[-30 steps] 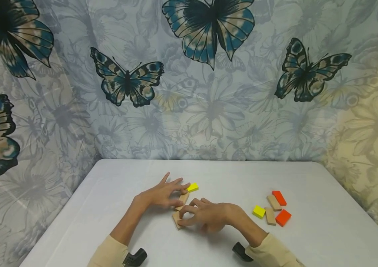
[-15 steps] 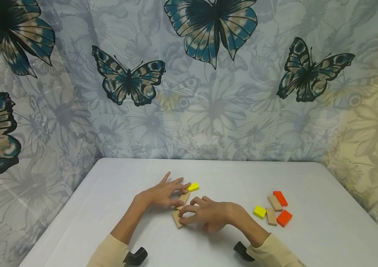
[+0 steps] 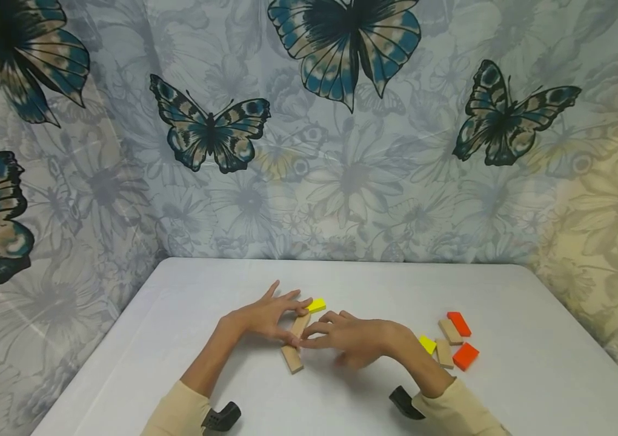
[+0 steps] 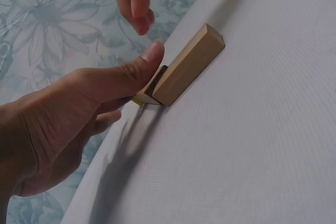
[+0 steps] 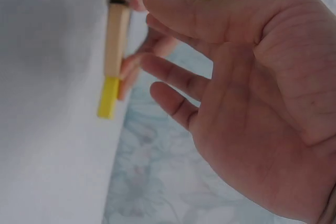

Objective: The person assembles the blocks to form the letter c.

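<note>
Two plain wooden blocks and a yellow block (image 3: pixel 317 305) lie end to end in a bent line on the white table. My left hand (image 3: pixel 262 316) spans the far wooden block (image 3: pixel 301 324), its thumb by the seam between the two wooden blocks and its fingers beside the yellow end. At the near end, the other wooden block (image 4: pixel 190 65) stands free of fingers in the left wrist view. My right hand (image 3: pixel 355 340) hovers just right of the seam. In the right wrist view its palm (image 5: pixel 241 108) shows, with the fingers loosely extended and holding nothing.
To the right lies a loose cluster: a red block (image 3: pixel 458 323), another red block (image 3: pixel 466 356), two wooden blocks (image 3: pixel 444 353) and a yellow block (image 3: pixel 427 344) partly behind the right forearm. A butterfly-print cloth (image 3: pixel 352 181) hangs behind the table.
My right hand has let go of the near wooden block and shifted up and to the right, leaving that block uncovered. The left hand keeps nearly the same place.
</note>
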`<state>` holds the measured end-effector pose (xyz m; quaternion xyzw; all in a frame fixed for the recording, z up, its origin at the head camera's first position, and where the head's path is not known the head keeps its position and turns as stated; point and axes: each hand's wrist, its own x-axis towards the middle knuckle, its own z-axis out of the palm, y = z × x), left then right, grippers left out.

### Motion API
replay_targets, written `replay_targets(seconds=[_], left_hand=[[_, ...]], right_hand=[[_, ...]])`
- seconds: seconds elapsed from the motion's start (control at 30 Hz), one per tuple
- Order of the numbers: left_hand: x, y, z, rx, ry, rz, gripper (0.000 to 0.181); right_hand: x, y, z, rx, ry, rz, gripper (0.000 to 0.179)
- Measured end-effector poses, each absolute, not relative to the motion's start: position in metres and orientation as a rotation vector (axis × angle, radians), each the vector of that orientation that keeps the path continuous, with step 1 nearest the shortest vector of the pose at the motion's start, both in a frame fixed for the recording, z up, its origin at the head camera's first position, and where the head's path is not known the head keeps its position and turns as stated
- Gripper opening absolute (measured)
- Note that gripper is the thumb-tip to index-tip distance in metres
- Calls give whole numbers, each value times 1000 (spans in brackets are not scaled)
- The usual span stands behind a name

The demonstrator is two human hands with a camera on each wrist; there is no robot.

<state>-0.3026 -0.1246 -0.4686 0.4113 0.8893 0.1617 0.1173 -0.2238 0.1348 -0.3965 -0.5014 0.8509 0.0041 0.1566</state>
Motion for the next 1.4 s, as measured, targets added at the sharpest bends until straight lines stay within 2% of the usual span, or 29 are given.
replay_targets(seconds=[0.23, 0.7, 0.93, 1.2, 1.4], left_hand=[[-301, -124, -469, 1173, 2619, 471, 104], [-303, -124, -473, 1183, 2612, 480, 106], [-302, -124, -471, 1170, 2585, 533, 99], [-302, -125, -470, 1203, 2603, 488, 104], [-299, -124, -469, 1219, 2603, 515, 97]], right_hand=[[-229, 163, -375, -1388, 2516, -176, 62], [-233, 220, -344, -1181, 2657, -437, 54], [-227, 243, -329, -949, 2669, -530, 57], [-225, 277, -323, -849, 2701, -618, 64], [-224, 296, -324, -747, 2725, -615, 67]])
